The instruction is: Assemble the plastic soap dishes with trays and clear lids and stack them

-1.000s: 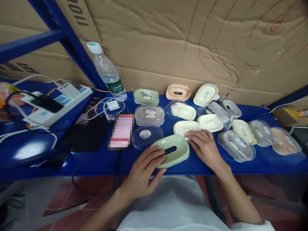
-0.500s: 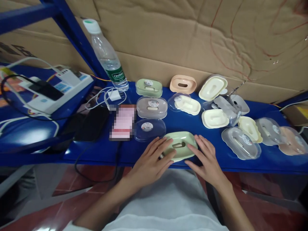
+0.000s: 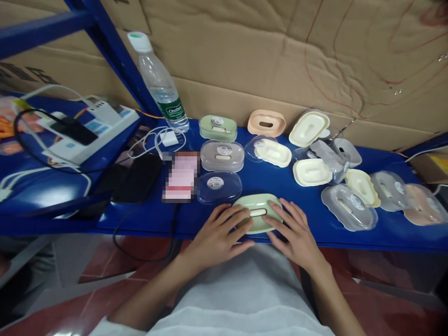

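A pale green oval soap dish (image 3: 264, 201) lies at the front edge of the blue table, between my hands. Its slot has a cream oblong insert (image 3: 258, 212) lying level in it. My left hand (image 3: 219, 233) grips the left end, fingertips over the rim and inside, thumb apart near the front. My right hand (image 3: 294, 231) holds the right end, its index finger reaching in beside the insert. Just behind the dish lies a clear oval lid (image 3: 224, 191) with a round sticker. The dish's underside is hidden.
Lidded green (image 3: 219, 128) and grey (image 3: 222, 161) soap dishes stand behind. An orange dish (image 3: 266, 122), several cream dishes (image 3: 312, 171) and lidded grey ones (image 3: 350, 207) spread rightward. A phone (image 3: 182, 177), water bottle (image 3: 168, 93) and power strip (image 3: 94, 133) are at left.
The cream insert sat crooked with a dark gap beside it; now it lies level in the slot. My fingers have shifted further inward over the dish.
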`<action>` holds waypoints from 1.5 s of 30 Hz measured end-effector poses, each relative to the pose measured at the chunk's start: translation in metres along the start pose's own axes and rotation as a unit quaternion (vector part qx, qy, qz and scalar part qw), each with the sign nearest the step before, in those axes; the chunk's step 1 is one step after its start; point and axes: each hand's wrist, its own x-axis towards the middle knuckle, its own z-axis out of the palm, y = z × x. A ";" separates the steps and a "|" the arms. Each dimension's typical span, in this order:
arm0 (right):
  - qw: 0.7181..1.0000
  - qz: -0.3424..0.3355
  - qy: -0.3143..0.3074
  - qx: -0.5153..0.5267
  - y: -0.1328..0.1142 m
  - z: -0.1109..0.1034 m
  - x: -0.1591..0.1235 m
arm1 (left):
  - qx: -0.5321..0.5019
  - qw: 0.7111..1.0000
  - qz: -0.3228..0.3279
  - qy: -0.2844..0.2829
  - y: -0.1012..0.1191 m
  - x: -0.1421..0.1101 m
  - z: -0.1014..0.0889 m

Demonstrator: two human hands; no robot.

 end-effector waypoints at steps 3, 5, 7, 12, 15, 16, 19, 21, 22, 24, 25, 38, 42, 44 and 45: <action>1.000 -0.005 -0.004 -0.009 -0.001 0.000 0.000 | -0.003 1.000 0.004 0.008 0.000 0.001 -0.006; 1.000 -0.001 -0.002 -0.007 -0.001 0.000 0.000 | 0.008 0.999 -0.015 0.033 -0.003 0.001 -0.014; 1.000 0.003 0.001 -0.006 -0.001 0.000 0.000 | 0.052 0.994 -0.075 0.068 -0.009 0.001 -0.023; 1.000 -0.005 0.015 0.005 0.002 0.002 -0.002 | 0.191 0.959 -0.205 0.048 -0.027 -0.002 -0.027; 1.000 -0.011 0.023 0.006 0.005 0.004 -0.005 | 0.189 0.962 -0.193 0.036 -0.032 -0.007 -0.021; 1.000 -0.010 0.027 0.007 0.005 0.005 -0.005 | 0.182 0.963 -0.191 0.048 -0.033 -0.008 -0.020; 0.999 0.022 0.041 0.008 0.004 0.009 -0.006 | 0.128 0.964 -0.205 0.110 -0.029 -0.008 -0.022; 0.997 0.065 0.039 0.005 0.002 0.011 -0.006 | 0.064 0.965 -0.211 0.144 -0.024 -0.006 -0.024; 0.996 0.083 0.034 0.005 0.001 0.013 -0.006 | 0.033 0.967 -0.206 0.148 -0.020 -0.005 -0.024; 0.994 0.105 0.031 0.005 0.000 0.015 -0.007 | -0.004 0.976 -0.176 0.132 -0.011 -0.001 -0.021; 0.993 0.108 0.036 0.005 -0.001 0.016 -0.007 | -0.010 0.981 -0.156 0.117 -0.006 0.000 -0.018; 0.989 0.113 0.064 0.074 0.003 0.012 -0.004 | -0.014 0.995 -0.089 0.038 0.001 0.005 0.013; 0.988 0.113 0.097 0.051 0.005 0.017 -0.009 | -0.027 0.995 -0.086 0.031 0.000 0.004 0.014; 0.988 0.112 0.101 0.040 0.005 0.018 -0.010 | -0.029 0.995 -0.086 0.028 0.001 0.005 0.013; 0.988 0.112 0.100 0.036 0.004 0.018 -0.010 | -0.029 0.995 -0.087 0.026 0.001 0.005 0.012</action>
